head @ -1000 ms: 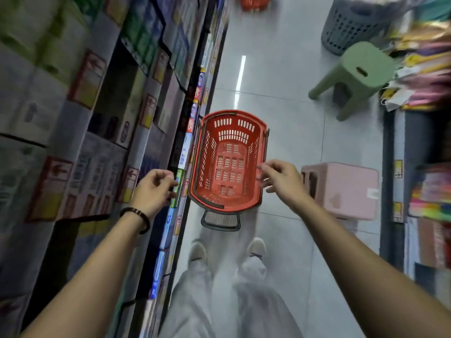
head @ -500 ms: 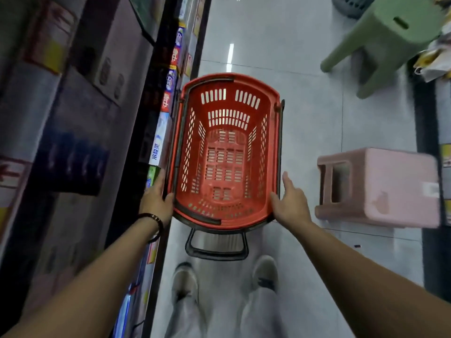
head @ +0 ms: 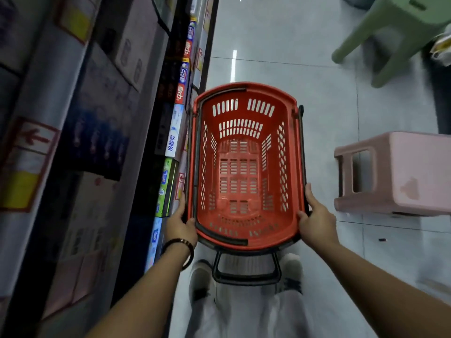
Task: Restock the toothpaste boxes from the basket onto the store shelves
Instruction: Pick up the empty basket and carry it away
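**A:** What are the hands doing in the head view?

**B:** Both are on the basket [head: 280, 167], at its near end. The left hand [head: 181, 226] clasps the left rim, with the thumb hooked over the edge and the fingers down the outside. The right hand [head: 317, 223] clasps the right rim, thumb laid along the top. Its fingers are hidden under the rim.

**A:** And the basket itself?

**B:** It is red and slotted, open side up, between the two hands and over the floor [head: 268, 57]. I cannot tell whether it touches the floor. A black handle [head: 246, 279] hangs from its near end, between the shoes [head: 201, 281].

**A:** Where are the boxes?

**B:** Toothpaste boxes [head: 174, 132] stand in a row on the shelves [head: 48, 93] at the left, just beside the basket's left wall. The goods higher up are too blurred to read.

**A:** Anything else?

**B:** There is a dark bracelet [head: 188, 245] on the left wrist. A pink stool [head: 402, 172] sits to the right, apart from the basket. A green stool [head: 395, 25] is farther off.
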`<state>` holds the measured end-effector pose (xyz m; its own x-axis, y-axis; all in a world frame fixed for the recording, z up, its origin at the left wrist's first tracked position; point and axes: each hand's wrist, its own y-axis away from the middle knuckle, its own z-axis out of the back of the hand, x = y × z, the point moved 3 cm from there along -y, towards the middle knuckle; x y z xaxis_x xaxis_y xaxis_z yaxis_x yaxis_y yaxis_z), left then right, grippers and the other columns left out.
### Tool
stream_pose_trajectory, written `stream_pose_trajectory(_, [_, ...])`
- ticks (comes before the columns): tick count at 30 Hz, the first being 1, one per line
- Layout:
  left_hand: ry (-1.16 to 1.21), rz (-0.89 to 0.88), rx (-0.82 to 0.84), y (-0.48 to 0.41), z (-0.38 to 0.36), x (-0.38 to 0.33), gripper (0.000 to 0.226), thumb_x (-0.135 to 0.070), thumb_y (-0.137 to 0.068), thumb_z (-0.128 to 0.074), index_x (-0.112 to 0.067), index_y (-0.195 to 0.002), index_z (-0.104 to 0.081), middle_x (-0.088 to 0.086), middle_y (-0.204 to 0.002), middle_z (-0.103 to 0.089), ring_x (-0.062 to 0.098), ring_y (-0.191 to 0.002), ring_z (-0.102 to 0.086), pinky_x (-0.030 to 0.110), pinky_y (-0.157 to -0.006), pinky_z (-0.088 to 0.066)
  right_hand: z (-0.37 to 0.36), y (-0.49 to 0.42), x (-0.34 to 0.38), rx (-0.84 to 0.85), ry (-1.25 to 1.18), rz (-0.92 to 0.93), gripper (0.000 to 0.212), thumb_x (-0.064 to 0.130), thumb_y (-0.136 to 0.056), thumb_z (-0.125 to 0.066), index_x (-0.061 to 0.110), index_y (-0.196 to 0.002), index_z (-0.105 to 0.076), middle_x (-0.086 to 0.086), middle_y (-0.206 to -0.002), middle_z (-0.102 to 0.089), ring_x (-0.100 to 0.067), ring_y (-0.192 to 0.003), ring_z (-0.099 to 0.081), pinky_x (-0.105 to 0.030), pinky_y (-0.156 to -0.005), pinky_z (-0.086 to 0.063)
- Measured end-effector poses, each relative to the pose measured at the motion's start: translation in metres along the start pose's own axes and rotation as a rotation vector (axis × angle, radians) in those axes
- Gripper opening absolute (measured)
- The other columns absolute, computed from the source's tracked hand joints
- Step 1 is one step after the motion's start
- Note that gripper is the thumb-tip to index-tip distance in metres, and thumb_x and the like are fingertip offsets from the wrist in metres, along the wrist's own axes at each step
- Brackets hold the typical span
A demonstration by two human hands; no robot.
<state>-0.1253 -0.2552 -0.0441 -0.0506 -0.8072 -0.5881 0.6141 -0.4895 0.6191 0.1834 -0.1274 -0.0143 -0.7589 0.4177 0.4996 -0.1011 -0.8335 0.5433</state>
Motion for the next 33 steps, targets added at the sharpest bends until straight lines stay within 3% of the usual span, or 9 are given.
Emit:
stream_pose_trajectory(3, [0.036, 0.019, 0.030, 0.018, 0.002, 0.022, 0.080, 0.005, -0.099, -0.055, -0.050, -0.154, -0.037, 0.002, -0.132, -0.070, 0.029, -0.108, -0.070, 0.052, -0.098, -0.058, -0.007, 0.024, -0.017, -0.004, -0.040, -0.023, 0.078, 0.012, -0.105, -0.059, 0.047, -0.165, -0.023, -0.008, -0.127, -0.074, -0.014, -0.083, -0.061, -0.036, -0.100, -0.054])
stream_pose_trajectory(8, [-0.010, -0.001, 0.017, 0.046, 0.010, 0.057, 0.077, 0.005, -0.098, -0.056, -0.045, -0.155, -0.039, 0.005, -0.139, -0.067, 0.030, -0.119, -0.067, 0.052, -0.103, -0.055, -0.012, 0.069, -0.041, 0.009, -0.053, -0.048, 0.076, 0.010, -0.106, -0.057, 0.044, -0.165, -0.023, -0.007, -0.132, -0.073, -0.017, -0.091, -0.066, -0.034, -0.104, -0.052])
stream_pose_trajectory(10, [-0.089, -0.011, -0.017, 0.055, 0.012, 0.068, 0.076, 0.003, -0.098, -0.057, -0.045, -0.155, -0.040, 0.006, -0.138, -0.068, 0.030, -0.119, -0.067, 0.048, -0.105, -0.054, -0.016, 0.085, -0.050, 0.010, -0.078, -0.044, 0.076, 0.007, -0.107, -0.054, 0.043, -0.166, -0.022, -0.006, -0.135, -0.072, -0.005, -0.086, -0.066, -0.027, -0.101, -0.051])
stream_pose_trajectory(12, [-0.150, -0.015, -0.042, 0.068, 0.011, 0.081, 0.073, 0.001, -0.100, -0.056, -0.042, -0.157, -0.039, 0.008, -0.137, -0.067, 0.031, -0.121, -0.065, 0.041, -0.108, -0.050, -0.019, 0.097, -0.067, -0.001, -0.077, -0.046, 0.076, 0.007, -0.107, -0.053, 0.043, -0.166, -0.021, -0.006, -0.132, -0.073, 0.010, -0.073, -0.054, -0.019, -0.092, -0.048])
stream_pose_trajectory(16, [-0.207, -0.004, -0.066, 0.095, 0.011, 0.111, 0.079, -0.003, -0.099, -0.057, -0.054, -0.154, -0.035, 0.012, -0.130, -0.071, 0.034, -0.102, -0.070, 0.041, -0.095, -0.057, -0.027, 0.122, -0.100, 0.028, -0.099, -0.042, 0.080, 0.006, -0.105, -0.054, 0.048, -0.165, -0.019, 0.002, -0.112, -0.074, 0.008, -0.073, -0.056, -0.021, -0.088, -0.052])
stream_pose_trajectory(21, [-0.112, 0.036, -0.066, 0.135, 0.012, 0.158, 0.086, -0.003, -0.100, -0.057, -0.075, -0.141, -0.032, 0.004, -0.131, -0.070, 0.035, -0.099, -0.072, 0.055, -0.086, -0.062, -0.036, 0.161, -0.139, 0.046, -0.069, -0.015, 0.083, 0.009, -0.106, -0.053, 0.052, -0.164, -0.012, 0.012, -0.087, -0.063, -0.007, -0.075, -0.066, -0.033, -0.086, -0.061])
stream_pose_trajectory(25, [-0.062, 0.062, -0.078, 0.175, 0.015, 0.193, 0.075, 0.004, -0.102, -0.052, -0.046, -0.156, -0.037, 0.003, -0.127, -0.067, 0.030, -0.099, -0.069, 0.046, -0.083, -0.063, -0.043, 0.198, -0.172, 0.082, -0.054, -0.030, 0.084, 0.011, -0.106, -0.054, 0.053, -0.164, -0.009, 0.006, -0.089, -0.068, -0.014, -0.075, -0.071, -0.038, -0.080, -0.065])
stream_pose_trajectory(30, [-0.080, 0.050, -0.051, 0.214, 0.018, 0.235, 0.078, 0.004, -0.102, -0.050, -0.047, -0.158, -0.030, 0.006, -0.139, -0.063, 0.031, -0.113, -0.066, 0.051, -0.097, -0.058, -0.047, 0.239, -0.205, 0.080, -0.062, -0.014, 0.084, 0.010, -0.105, -0.055, 0.049, -0.165, -0.012, 0.004, -0.092, -0.072, -0.012, -0.076, -0.070, -0.032, -0.078, -0.062])
stream_pose_trajectory(33, [-0.090, 0.049, -0.043, 0.235, 0.024, 0.264, 0.077, 0.001, -0.102, -0.051, -0.049, -0.157, -0.032, 0.003, -0.140, -0.064, 0.027, -0.111, -0.066, 0.051, -0.101, -0.055, -0.055, 0.271, -0.228, 0.074, -0.041, -0.021, 0.085, 0.008, -0.104, -0.055, 0.050, -0.165, -0.013, -0.004, -0.113, -0.077, -0.015, -0.087, -0.073, -0.031, -0.085, -0.061])
